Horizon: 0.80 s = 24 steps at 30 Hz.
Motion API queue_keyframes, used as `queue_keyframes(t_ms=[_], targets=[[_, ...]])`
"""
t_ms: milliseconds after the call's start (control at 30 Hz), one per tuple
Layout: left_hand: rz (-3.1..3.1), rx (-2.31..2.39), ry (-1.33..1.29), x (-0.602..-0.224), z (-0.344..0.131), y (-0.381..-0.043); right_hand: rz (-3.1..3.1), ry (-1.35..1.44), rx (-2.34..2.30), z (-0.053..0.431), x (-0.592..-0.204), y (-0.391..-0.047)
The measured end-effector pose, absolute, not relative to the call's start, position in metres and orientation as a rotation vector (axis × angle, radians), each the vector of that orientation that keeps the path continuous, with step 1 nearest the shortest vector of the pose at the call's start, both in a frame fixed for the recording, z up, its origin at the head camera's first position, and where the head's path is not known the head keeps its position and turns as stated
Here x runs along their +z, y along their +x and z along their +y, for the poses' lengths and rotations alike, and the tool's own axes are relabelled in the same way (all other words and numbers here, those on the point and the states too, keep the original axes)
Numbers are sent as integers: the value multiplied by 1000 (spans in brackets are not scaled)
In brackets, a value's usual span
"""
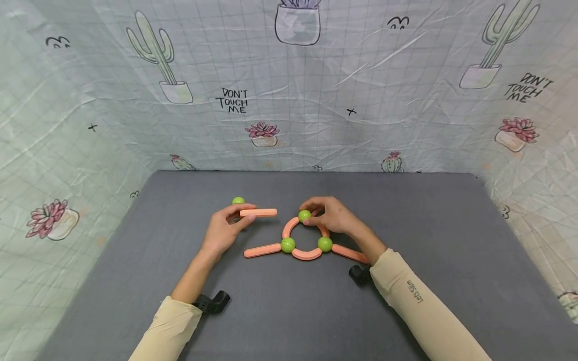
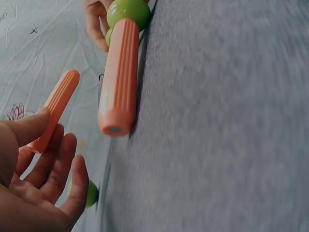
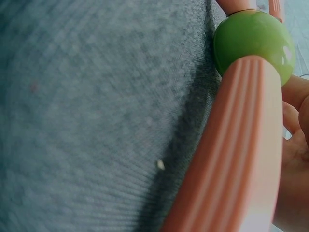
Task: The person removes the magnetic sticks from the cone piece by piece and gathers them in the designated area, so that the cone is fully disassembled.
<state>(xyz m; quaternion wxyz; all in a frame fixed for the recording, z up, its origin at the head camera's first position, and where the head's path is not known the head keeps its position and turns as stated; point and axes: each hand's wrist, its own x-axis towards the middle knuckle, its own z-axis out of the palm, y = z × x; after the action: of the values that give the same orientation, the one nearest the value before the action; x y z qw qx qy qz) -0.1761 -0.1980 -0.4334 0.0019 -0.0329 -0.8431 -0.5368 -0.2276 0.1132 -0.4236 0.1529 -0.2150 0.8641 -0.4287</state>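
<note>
My left hand (image 1: 222, 231) pinches a straight orange magnetic rod (image 1: 261, 212) between thumb and fingers, above the table. In the left wrist view the rod (image 2: 63, 102) tilts upward from the fingertips. My right hand (image 1: 331, 215) grips the green ball (image 1: 304, 215) at the top of a ring on the table. Curved orange rods, one (image 1: 307, 254) at the front, join this ball to a left green ball (image 1: 288, 245) and a right green ball (image 1: 325, 244). A straight rod (image 1: 263, 250) extends left from the ring, and another (image 1: 349, 253) extends right, partly under my right wrist.
A loose green ball (image 1: 238, 200) lies behind my left hand. The grey table (image 1: 289, 311) ends at a printed cloth backdrop (image 1: 316, 110) at the back and sides. Black wrist mounts (image 1: 213, 302) hang below both forearms.
</note>
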Motion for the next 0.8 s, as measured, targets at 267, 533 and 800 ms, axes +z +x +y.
queue_keyframes(t_ms=[267, 533, 800], targets=[[-2664, -1629, -56, -433, -214, -178, 2481, -619, -1226, 112, -424, -226], [-2645, -1663, -43, -431, -223, -179, 2473, -611, -1241, 113, -425, -226], [-2653, -1630, -18, -436, -238, -178, 2472, -619, -1246, 112, -424, -226]])
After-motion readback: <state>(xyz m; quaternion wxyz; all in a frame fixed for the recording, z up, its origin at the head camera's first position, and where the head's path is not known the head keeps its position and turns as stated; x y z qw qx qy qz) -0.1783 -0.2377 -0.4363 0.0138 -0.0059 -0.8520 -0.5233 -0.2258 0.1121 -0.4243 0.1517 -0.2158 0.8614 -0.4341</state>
